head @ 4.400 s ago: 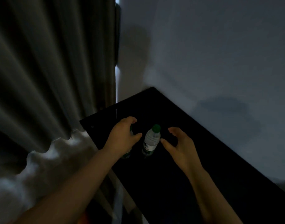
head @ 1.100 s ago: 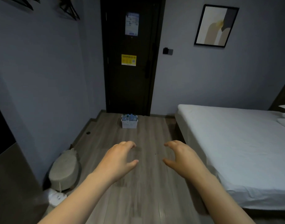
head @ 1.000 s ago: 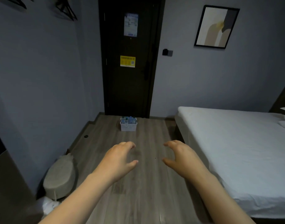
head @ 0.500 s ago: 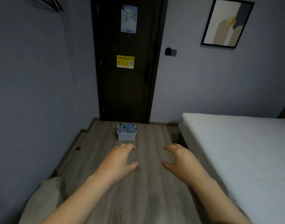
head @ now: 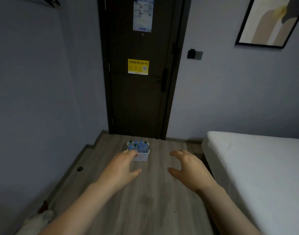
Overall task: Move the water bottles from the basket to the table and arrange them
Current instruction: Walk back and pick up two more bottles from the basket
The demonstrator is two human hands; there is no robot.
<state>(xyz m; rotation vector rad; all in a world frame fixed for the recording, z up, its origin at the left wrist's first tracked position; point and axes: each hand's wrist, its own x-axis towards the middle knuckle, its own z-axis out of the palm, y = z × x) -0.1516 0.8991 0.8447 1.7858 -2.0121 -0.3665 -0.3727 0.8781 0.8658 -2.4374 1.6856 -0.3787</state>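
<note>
A small white basket [head: 142, 156] stands on the wooden floor in front of the dark door. Several water bottles [head: 140, 147] with green and blue caps stand upright in it. My left hand [head: 121, 167] is held out in the air with loosely curved fingers and holds nothing; its fingertips overlap the basket's left edge in the picture, though the basket lies farther away. My right hand [head: 187, 167] hovers beside it, fingers loosely curved, also empty. The table is out of view.
A dark door [head: 140, 68] with a yellow sign closes the far end. A white bed [head: 257, 168] fills the right side. Grey walls run along the left, and a pale object [head: 38, 219] lies on the floor at the lower left.
I have turned from the dark table with its bottles and moved down the room; the basket and door are nearer and larger. Both hands stay held out, empty.
</note>
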